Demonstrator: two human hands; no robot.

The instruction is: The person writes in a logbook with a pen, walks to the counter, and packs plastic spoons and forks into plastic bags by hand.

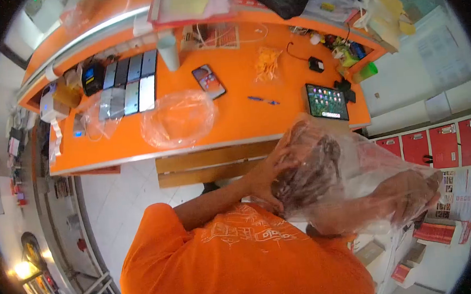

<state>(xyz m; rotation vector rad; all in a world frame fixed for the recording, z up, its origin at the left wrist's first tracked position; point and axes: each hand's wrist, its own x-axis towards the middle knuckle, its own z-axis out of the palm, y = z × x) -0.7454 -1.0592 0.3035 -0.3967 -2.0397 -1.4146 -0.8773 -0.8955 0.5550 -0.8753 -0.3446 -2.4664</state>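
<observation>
A large clear plastic bag (351, 155) with something dark inside is held up in front of my orange shirt, right of centre. My left hand (273, 180) grips the bag's left side, its fingers curved round the dark contents. On the right, my right hand (413, 192) shows through the clear plastic, closed on the bag near its far end. What the dark contents are, I cannot make out. Just beyond the bag, a tablet (327, 102) with a lit screen lies at the right of the orange desk (244, 122).
Several phones (132, 94) lie in rows at the desk's left, with a clear plastic coil (179, 119) beside them. One phone (208, 81), a blue pen (263, 99) and a cup (168, 52) are farther in. A wooden bench (209, 165) stands below the desk edge.
</observation>
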